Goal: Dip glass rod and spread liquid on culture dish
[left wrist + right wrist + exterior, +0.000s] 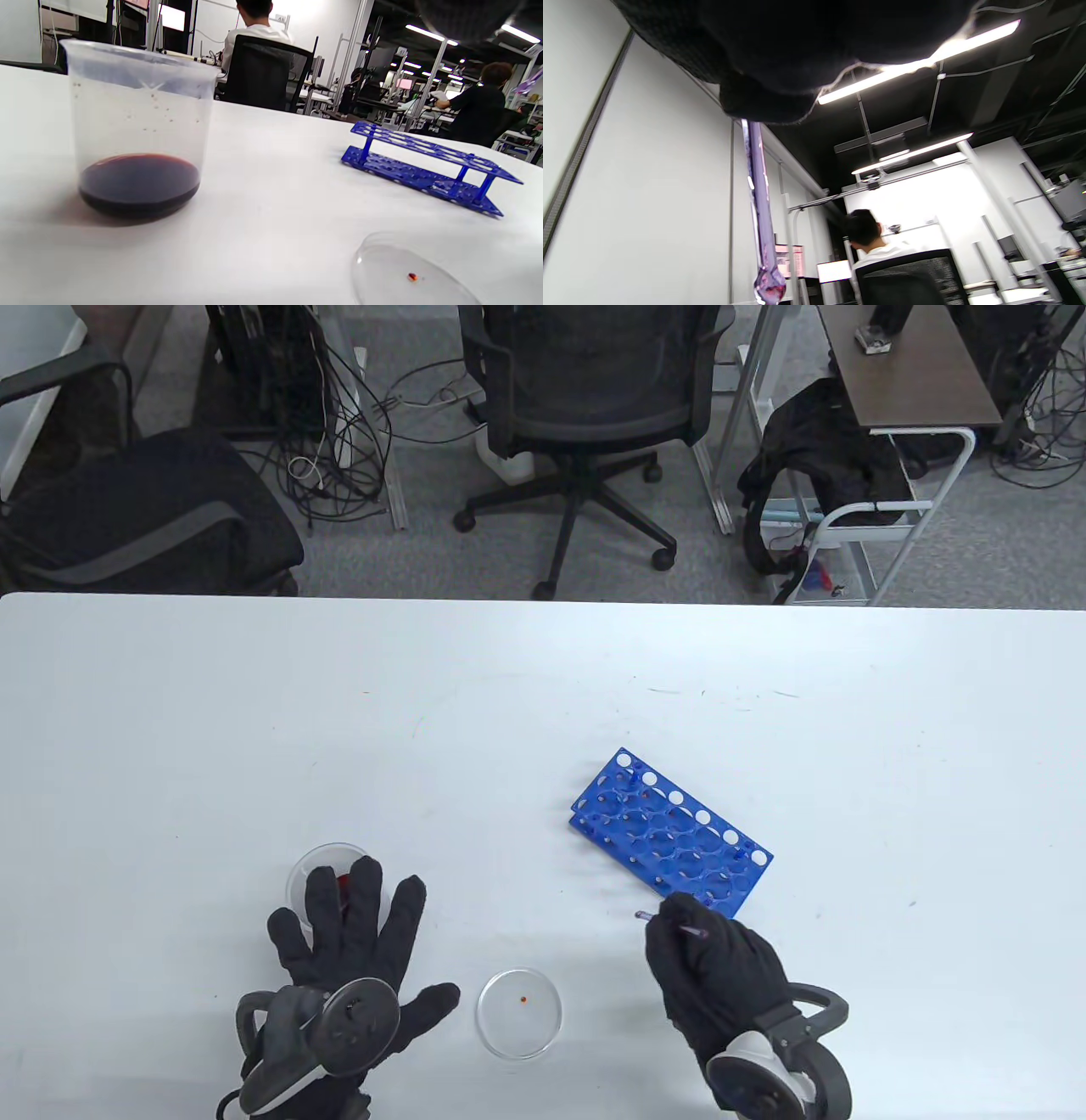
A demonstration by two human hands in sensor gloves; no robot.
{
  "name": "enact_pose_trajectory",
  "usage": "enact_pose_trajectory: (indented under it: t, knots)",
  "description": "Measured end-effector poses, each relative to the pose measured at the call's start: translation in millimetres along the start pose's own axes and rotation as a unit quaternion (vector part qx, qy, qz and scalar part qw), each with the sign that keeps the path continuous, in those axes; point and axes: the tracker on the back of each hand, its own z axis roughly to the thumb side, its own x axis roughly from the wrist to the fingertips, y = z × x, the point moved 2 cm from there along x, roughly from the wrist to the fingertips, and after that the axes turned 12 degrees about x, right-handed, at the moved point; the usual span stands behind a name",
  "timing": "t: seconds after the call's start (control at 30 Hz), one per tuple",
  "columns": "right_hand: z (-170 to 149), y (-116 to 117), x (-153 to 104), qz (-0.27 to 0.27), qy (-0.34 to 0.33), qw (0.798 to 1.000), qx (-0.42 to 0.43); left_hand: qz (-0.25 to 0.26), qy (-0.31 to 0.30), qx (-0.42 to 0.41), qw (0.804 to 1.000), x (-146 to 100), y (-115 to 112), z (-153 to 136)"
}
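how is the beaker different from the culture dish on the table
The beaker is tall with upright walls; the culture dish is flat and shallow. The beaker holds a pool of dark red liquid; the dish carries only one small red spot. The left hand partly covers the beaker in the table view; the dish lies uncovered. Both are clear.

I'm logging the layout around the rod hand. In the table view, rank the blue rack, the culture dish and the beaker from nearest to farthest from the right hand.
1. Blue rack: just beyond the right hand.
2. Culture dish: to its left, nearer the table's front edge.
3. Beaker: farthest left, partly under the left hand.
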Motion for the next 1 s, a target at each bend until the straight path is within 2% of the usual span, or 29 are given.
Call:
enact_pose_trajectory:
  t: [0.2,0.43,0.77,1.0]
  knots:
    - [-36,2,4,0.008,0.050,0.998,-0.037,-0.010,0.005,0.002,1.000,1,-3,-1]
    - [-68,29,0,0.065,0.098,0.991,-0.059,-0.019,0.003,0.010,1.000,2,-5,1]
    - [-88,62,-7,0.141,0.140,0.978,-0.071,-0.032,-0.002,0.018,0.999,3,-7,5]
    - [-99,73,-12,0.176,0.176,0.967,-0.059,-0.033,-0.002,0.017,0.999,3,-8,5]
